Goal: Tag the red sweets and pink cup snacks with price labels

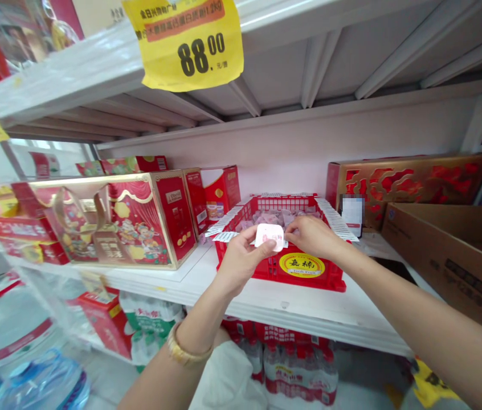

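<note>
Between the thumb and fingers of my left hand point(245, 250) is a small white rounded-square pack point(270, 237) with pink print, held up over the front of a red plastic basket point(241, 267). Close to its right side, my right hand point(313, 234) has its fingertips pinched together; what they hold, if anything, is too small to make out. Small pinkish wrapped pieces point(266, 217) lie inside the basket. White strips point(338, 219) with dark printed lines run along its rims, and a yellow oval label point(301, 265) is on its front.
Left of the basket stands a red and gold gift box point(134, 222). An open cardboard carton point(441, 256) and a phone point(352, 215) are to the right, before a long gold box point(412, 182). A shelf with a yellow price tag point(190, 45) hangs overhead; bottled water point(301, 370) sits below.
</note>
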Demonstrator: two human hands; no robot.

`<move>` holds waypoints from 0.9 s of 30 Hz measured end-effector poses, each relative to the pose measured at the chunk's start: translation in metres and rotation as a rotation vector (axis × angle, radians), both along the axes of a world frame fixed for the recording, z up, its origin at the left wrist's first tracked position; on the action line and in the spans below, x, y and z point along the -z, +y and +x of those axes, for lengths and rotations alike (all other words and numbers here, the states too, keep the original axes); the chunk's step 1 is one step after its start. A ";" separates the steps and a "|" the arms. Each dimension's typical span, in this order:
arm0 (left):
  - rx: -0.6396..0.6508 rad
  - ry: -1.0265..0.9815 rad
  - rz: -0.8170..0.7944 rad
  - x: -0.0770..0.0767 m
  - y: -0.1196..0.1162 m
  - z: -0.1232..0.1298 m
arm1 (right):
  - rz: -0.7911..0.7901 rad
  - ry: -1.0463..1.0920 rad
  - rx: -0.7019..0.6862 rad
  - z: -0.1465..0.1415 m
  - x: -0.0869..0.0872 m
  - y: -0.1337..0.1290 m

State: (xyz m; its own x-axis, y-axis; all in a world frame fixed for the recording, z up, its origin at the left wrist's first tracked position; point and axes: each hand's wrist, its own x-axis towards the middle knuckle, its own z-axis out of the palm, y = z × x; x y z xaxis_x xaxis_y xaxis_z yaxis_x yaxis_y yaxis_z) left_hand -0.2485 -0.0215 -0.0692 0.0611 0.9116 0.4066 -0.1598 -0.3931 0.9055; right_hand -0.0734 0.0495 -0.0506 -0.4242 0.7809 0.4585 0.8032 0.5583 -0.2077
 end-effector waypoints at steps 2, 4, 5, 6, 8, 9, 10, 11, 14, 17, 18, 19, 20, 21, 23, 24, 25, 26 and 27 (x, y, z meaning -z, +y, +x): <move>-0.019 0.038 0.037 0.001 -0.003 0.001 | -0.042 0.085 0.027 -0.001 -0.001 -0.003; -0.027 0.058 0.062 0.002 -0.007 0.003 | -0.077 0.187 0.045 0.000 -0.003 -0.007; -0.026 0.061 0.064 0.003 -0.009 0.004 | -0.075 0.234 0.042 0.002 -0.003 -0.010; -0.022 0.056 0.060 0.005 -0.012 0.006 | -0.055 0.277 0.032 0.004 -0.002 -0.014; -0.005 0.017 0.034 0.010 -0.019 0.012 | 0.032 0.386 0.007 0.012 0.003 -0.024; 0.012 -0.012 0.010 0.015 -0.022 0.015 | 0.082 0.471 -0.001 0.017 0.007 -0.031; 0.037 -0.045 -0.019 0.019 -0.025 0.020 | 0.120 0.587 -0.009 0.022 0.013 -0.039; 0.064 -0.082 -0.050 0.025 -0.027 0.026 | 0.143 0.732 -0.022 0.027 0.020 -0.046; 0.111 -0.178 -0.122 0.044 -0.029 0.047 | 0.121 1.248 -0.088 0.039 0.047 -0.069; 0.080 -0.215 -0.179 0.064 -0.021 0.071 | 0.009 1.607 -0.127 0.043 0.076 -0.084; 0.066 -0.224 -0.199 0.070 -0.017 0.079 | -0.046 1.668 -0.133 0.043 0.085 -0.087; 0.054 -0.238 -0.218 0.076 -0.012 0.087 | -0.105 1.710 -0.138 0.043 0.092 -0.088; 0.047 -0.256 -0.235 0.081 -0.008 0.093 | -0.165 1.741 -0.143 0.043 0.098 -0.087; 0.045 -0.275 -0.250 0.085 -0.003 0.099 | -0.220 1.769 -0.144 0.043 0.104 -0.086; 0.048 -0.285 -0.272 0.093 0.005 0.107 | -0.307 1.813 -0.134 0.043 0.112 -0.082; 0.047 -0.275 -0.276 0.096 0.007 0.110 | -0.336 1.828 -0.123 0.043 0.115 -0.080; 0.045 -0.257 -0.273 0.098 0.009 0.111 | -0.355 1.838 -0.111 0.043 0.118 -0.078; 0.040 -0.236 -0.264 0.100 0.011 0.112 | -0.366 1.841 -0.099 0.043 0.120 -0.077; 0.037 -0.217 -0.253 0.102 0.011 0.112 | -0.372 1.840 -0.087 0.042 0.121 -0.076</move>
State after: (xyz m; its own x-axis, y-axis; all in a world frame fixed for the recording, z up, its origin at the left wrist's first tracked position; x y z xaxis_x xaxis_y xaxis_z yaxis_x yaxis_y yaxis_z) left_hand -0.1360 -0.0103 -0.1713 0.0332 0.9840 0.1751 -0.3695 -0.1507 0.9169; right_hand -0.0310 -0.0261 -0.1717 0.2974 0.9409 0.1618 -0.5597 0.3091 -0.7689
